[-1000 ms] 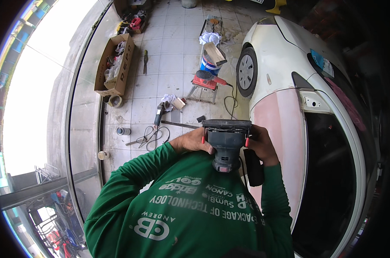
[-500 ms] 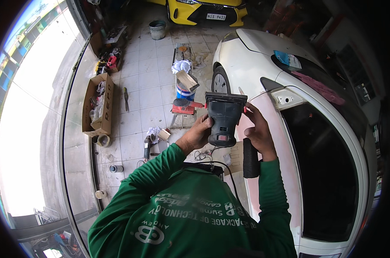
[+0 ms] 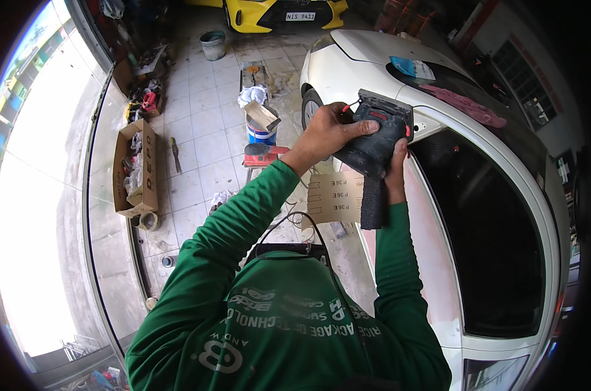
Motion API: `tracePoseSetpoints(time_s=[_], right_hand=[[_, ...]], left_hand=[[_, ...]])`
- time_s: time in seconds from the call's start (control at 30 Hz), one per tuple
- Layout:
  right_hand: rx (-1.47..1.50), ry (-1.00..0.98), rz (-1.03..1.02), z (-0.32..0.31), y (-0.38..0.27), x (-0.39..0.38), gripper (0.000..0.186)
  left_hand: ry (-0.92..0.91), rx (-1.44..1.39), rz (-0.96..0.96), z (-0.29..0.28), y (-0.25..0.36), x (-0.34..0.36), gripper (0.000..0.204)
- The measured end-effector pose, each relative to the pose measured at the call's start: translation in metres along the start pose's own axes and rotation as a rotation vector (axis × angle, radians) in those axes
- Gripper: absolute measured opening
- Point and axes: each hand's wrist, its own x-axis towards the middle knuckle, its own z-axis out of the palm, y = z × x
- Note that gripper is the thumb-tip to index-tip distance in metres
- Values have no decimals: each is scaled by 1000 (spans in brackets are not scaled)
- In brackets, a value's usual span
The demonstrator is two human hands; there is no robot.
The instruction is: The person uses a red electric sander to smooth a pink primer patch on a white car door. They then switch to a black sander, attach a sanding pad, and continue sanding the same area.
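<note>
Both my hands hold a black sheet sander (image 3: 368,144) tilted in front of the white car's front side. My left hand (image 3: 328,133) is closed round its upper left part, the thumb lying across the body near a red lever. On the right edge, my right hand (image 3: 395,173) grips with the thumb pressed to the body. A tan-backed sheet of sandpaper (image 3: 334,195) hangs below, with a dark, rough strip (image 3: 373,207) along its right side, by my right palm. How the sheet is held is hidden. A black cord (image 3: 308,218) loops under my arms.
The white car (image 3: 367,65) fills the right side, a pink cloth (image 3: 468,104) on it. A red sander (image 3: 259,156) and a blue-and-white bucket (image 3: 261,137) stand ahead. Leftward are a cardboard box (image 3: 151,173) and a flat tool (image 3: 175,155). Farther off are a grey bucket (image 3: 212,47) and a yellow car (image 3: 256,16).
The sander has moved right and up and has been tilted. My left hand has shifted onto its upper part, with the thumb across. More of the sandpaper's tan back shows.
</note>
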Motion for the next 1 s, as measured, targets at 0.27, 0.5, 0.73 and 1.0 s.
tracePoseSetpoints(time_s=[0.27, 0.5, 0.73, 1.0], right_hand=[[470, 76, -317, 6, 23, 16, 97], [972, -334, -283, -28, 26, 27, 116], [956, -554, -525, -40, -10, 41, 124], [486, 67, -552, -3, -27, 33, 116]], left_hand=[[111, 482, 444, 23, 11, -42, 80], [208, 573, 538, -35, 5, -106, 62], [-57, 733, 264, -63, -26, -158, 21], [-41, 584, 461, -10, -10, -152, 28]])
